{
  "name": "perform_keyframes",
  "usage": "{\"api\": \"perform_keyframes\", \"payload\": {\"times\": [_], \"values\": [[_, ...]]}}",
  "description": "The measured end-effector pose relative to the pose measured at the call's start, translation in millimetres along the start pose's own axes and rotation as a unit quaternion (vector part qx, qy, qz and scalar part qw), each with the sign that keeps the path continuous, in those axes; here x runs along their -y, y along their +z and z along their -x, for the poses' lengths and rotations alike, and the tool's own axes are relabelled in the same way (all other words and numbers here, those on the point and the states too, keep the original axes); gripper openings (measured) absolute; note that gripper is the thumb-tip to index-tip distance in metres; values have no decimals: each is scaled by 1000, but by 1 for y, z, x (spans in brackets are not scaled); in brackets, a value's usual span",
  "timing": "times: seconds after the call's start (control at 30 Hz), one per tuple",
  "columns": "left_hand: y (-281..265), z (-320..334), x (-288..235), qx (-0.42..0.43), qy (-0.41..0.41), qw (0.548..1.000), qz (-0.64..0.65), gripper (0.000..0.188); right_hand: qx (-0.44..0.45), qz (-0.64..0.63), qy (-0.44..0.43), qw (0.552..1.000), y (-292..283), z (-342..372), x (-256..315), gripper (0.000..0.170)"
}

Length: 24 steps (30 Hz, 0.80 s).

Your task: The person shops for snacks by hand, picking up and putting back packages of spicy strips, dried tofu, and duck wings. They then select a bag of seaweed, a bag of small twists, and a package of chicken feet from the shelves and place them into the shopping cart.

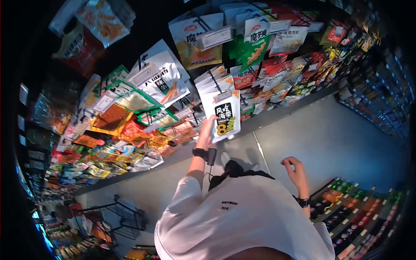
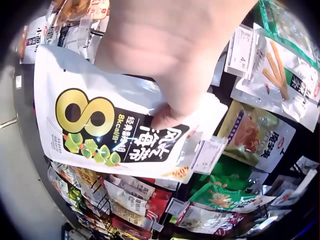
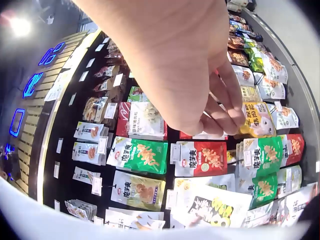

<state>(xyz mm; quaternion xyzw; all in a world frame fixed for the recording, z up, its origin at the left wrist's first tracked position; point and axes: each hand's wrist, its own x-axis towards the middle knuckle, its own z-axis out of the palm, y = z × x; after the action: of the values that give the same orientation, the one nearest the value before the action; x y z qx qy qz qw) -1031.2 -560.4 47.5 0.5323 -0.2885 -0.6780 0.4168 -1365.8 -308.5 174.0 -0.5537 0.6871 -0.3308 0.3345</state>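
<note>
My left hand (image 1: 206,133) grips a white snack pouch (image 1: 225,125) by its side edge. The thumb (image 2: 167,118) presses on the front of the pouch, and the other fingers are hidden behind it. Black and gold print with a large figure 8 and green pieces marks the pouch (image 2: 82,112). Its top overlaps a price tag (image 1: 222,97) at the end of a hanging row. Away from the rack, my right hand (image 1: 297,172) hangs at my side over the floor, loosely curled, with nothing in it.
Hanging rows of snack bags fill the rack, among them a green pouch (image 1: 253,43) and a white pouch with sticks (image 1: 160,73). A black wire cart (image 1: 125,219) stands at lower left. Bottle shelves (image 1: 362,212) lie at lower right, past the grey floor (image 1: 299,134).
</note>
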Motion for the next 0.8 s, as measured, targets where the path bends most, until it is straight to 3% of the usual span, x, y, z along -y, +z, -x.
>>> {"api": "perform_keyframes", "payload": {"times": [0.13,0.57,0.67,0.8], "values": [[-14,-25,1,33,0,998,49,30,58,40,-5,998,5,-25,19,19],[-18,-60,23,131,-23,976,173,21,66,30,16,997,42,-55,42,18],[-9,-62,12,106,-67,974,190,21,65,34,22,997,45,-56,46,18],[-10,-83,24,35,0,993,114,26,68,28,22,997,46,-58,40,18]]}}
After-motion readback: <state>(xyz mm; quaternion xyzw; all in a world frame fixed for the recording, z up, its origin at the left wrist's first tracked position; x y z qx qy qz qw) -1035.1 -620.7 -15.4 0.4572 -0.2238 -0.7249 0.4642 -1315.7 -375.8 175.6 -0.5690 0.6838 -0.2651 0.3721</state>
